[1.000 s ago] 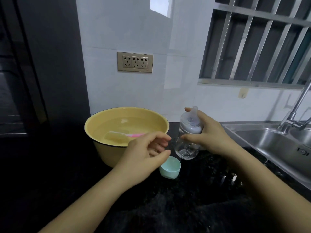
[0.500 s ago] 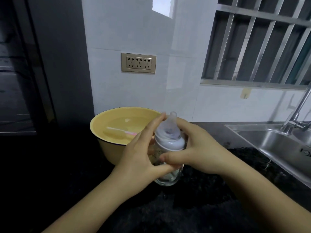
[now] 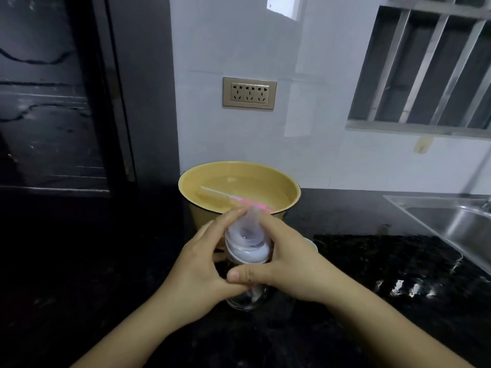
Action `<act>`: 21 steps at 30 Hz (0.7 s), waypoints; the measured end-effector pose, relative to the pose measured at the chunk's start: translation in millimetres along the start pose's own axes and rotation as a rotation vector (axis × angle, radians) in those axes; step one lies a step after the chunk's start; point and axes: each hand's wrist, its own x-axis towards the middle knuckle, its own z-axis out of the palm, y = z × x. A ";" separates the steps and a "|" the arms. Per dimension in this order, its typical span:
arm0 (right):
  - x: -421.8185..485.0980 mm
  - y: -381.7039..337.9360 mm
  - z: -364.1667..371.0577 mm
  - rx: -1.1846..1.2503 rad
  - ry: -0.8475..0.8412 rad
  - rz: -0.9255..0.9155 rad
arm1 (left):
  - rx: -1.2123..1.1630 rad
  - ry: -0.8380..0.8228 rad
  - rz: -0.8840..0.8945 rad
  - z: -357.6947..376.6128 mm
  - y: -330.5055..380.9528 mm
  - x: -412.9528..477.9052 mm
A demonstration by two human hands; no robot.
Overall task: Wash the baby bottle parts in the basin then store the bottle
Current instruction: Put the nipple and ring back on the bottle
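Plainly, both the left hand (image 3: 198, 272) and the right hand (image 3: 289, 264) were clamped on the baby bottle (image 3: 248, 264) above the worktop (image 3: 372, 261) just before the basin (image 3: 265, 179), where a wet twist could slip the glassy body loose.

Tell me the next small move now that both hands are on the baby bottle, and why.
Probably twist the nipple collar off. The baby bottle stands upright on the counter, left hand and right hand clasped around it, the nipple fitted on top. The yellow basin of water, with a brush in it, waits behind for the separated parts.
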 end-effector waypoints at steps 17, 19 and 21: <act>4.0 45.1 60.5 0.094 0.165 -0.016 | -0.014 0.016 -0.089 -4.0 -29.7 -17.7; 3.7 44.3 64.6 0.116 0.189 -0.009 | 0.001 0.030 -0.090 -1.6 -29.7 -17.1; 3.7 42.8 68.1 0.145 0.216 0.017 | 0.021 0.054 -0.094 1.9 -29.4 -16.1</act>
